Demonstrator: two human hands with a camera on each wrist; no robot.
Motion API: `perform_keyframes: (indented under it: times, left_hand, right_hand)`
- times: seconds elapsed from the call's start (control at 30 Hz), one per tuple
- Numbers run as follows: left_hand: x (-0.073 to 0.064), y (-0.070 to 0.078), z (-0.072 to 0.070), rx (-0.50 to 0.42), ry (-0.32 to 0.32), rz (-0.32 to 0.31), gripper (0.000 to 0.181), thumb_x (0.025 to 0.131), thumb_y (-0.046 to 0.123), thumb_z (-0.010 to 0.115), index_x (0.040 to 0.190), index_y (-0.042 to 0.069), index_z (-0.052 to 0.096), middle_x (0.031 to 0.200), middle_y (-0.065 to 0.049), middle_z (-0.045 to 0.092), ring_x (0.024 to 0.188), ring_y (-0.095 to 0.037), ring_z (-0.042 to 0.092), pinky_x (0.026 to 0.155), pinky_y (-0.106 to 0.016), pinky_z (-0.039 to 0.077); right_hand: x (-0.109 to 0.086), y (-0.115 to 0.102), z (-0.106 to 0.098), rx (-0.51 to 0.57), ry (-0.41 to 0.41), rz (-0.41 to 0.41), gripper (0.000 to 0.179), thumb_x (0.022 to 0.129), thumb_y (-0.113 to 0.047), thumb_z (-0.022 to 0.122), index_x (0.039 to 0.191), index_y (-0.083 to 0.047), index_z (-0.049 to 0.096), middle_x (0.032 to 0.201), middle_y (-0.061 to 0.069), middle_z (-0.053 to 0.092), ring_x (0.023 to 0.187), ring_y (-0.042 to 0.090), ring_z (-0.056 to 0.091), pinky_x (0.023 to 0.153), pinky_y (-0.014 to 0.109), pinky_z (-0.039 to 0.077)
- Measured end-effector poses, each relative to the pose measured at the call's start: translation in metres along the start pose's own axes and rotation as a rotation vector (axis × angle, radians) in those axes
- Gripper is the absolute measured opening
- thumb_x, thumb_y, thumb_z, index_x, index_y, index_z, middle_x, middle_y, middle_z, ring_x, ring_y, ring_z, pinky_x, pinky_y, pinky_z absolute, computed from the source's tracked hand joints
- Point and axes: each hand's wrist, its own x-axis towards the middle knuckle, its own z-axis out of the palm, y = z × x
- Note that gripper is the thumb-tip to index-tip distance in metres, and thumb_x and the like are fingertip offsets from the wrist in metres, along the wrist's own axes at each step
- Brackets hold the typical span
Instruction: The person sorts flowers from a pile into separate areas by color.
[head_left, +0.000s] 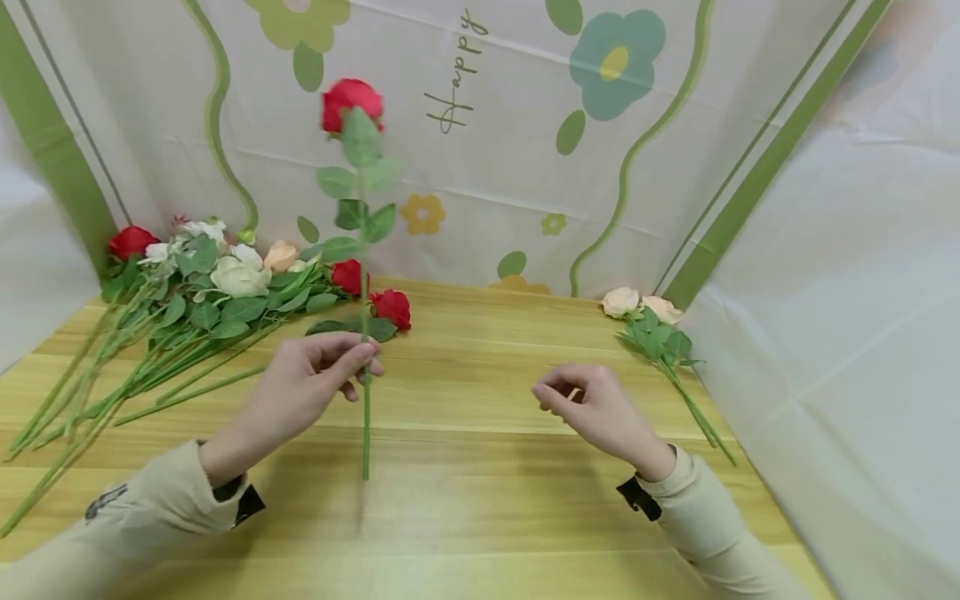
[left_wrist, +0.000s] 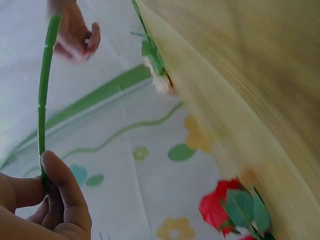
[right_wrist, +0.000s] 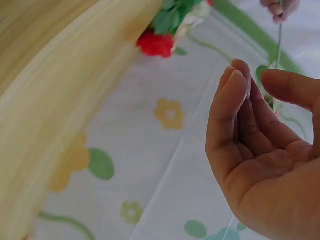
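Note:
My left hand (head_left: 311, 379) pinches the green stem of a red rose (head_left: 352, 106) between thumb and fingers. The rose stands upright above the table, bloom at the top, with leaves along the upper stem. In the left wrist view the bare lower stem (left_wrist: 43, 95) sticks out past the fingers. Across the table my right hand (head_left: 592, 408) hovers with loosely bent fingers and holds nothing. In the right wrist view a gap shows between its thumb (right_wrist: 287, 86) and fingertips. Nearest to it on the right lie two pale peach roses (head_left: 647, 329).
A pile of cut flowers lies at the left, with white roses (head_left: 240, 275), a peach rose (head_left: 281, 256) and red roses (head_left: 392, 308), stems pointing toward the front left. Behind the wooden table (head_left: 480, 500) hangs a flower-printed cloth (head_left: 510, 167). White cloth (head_left: 847, 333) closes off the right side.

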Motion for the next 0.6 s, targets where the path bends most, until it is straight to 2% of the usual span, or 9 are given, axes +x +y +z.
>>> perform_keyframes:
  times: [0.17, 0.3, 0.47, 0.6]
  left_hand:
    - [0.001, 0.017, 0.023, -0.109, -0.116, -0.02, 0.024, 0.102, 0.024, 0.056, 0.11, 0.006, 0.07, 0.094, -0.009, 0.071, 0.075, -0.027, 0.064, 0.063, -0.034, 0.056]
    - [0.0, 0.031, 0.039, -0.175, -0.175, -0.006, 0.024, 0.103, 0.024, 0.056, 0.111, 0.006, 0.069, 0.094, -0.008, 0.071, 0.078, -0.025, 0.063, 0.062, -0.035, 0.056]
    - [0.003, 0.039, 0.057, -0.198, -0.2, 0.055, 0.021, 0.103, 0.021, 0.055, 0.11, 0.008, 0.07, 0.092, -0.006, 0.07, 0.079, -0.025, 0.062, 0.06, -0.036, 0.055]
    - [0.007, 0.04, 0.069, -0.197, -0.198, 0.107, 0.018, 0.103, 0.02, 0.055, 0.107, 0.012, 0.071, 0.091, -0.003, 0.069, 0.079, -0.025, 0.062, 0.058, -0.036, 0.055]
  right_hand:
    - [0.002, -0.028, 0.009, 0.145, -0.037, -0.028, 0.014, 0.099, -0.026, 0.063, 0.096, -0.018, 0.073, 0.085, 0.001, 0.068, 0.069, 0.018, 0.063, 0.057, 0.034, 0.054]
    - [0.003, -0.047, 0.013, 0.253, -0.036, -0.029, 0.013, 0.1, -0.022, 0.062, 0.1, -0.014, 0.073, 0.088, 0.004, 0.069, 0.076, 0.021, 0.064, 0.061, 0.039, 0.056]
    - [0.003, -0.063, 0.02, 0.33, 0.058, -0.004, 0.02, 0.102, -0.026, 0.058, 0.101, -0.012, 0.073, 0.09, 0.005, 0.07, 0.08, 0.026, 0.065, 0.073, 0.039, 0.055]
    - [0.004, -0.072, 0.025, 0.349, 0.153, -0.04, 0.019, 0.101, -0.024, 0.059, 0.105, -0.012, 0.073, 0.098, 0.004, 0.07, 0.086, 0.024, 0.065, 0.077, 0.039, 0.055]
